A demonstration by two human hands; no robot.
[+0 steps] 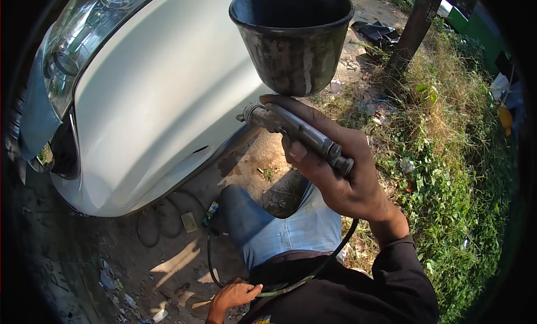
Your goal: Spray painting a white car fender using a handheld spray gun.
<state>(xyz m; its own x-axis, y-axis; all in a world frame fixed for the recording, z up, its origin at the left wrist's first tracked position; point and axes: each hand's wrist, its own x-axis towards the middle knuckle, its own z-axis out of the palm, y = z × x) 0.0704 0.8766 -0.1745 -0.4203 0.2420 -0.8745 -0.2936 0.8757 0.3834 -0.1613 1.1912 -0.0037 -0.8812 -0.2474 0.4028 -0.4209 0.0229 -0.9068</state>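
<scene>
My right hand (349, 170) is closed around the metal body of a spray gun (296, 128), its nozzle pointing left at a white car bumper (162, 100). A large dark paint cup (296, 55) sits on top of the gun, open at the top; what is inside cannot be made out. Low in the view, my left hand (235, 295) is wrapped around a dark air hose (210, 254), which loops across my body and up toward my right wrist. A gap separates the nozzle from the bumper surface.
The car's headlight (70, 64) is at upper left, partly bordered by a blue-grey sheet (36, 120). Hose coils and a small green container (210, 212) lie on the dirt ground. Weeds (447, 184) grow along the right, beside a tree trunk (414, 33).
</scene>
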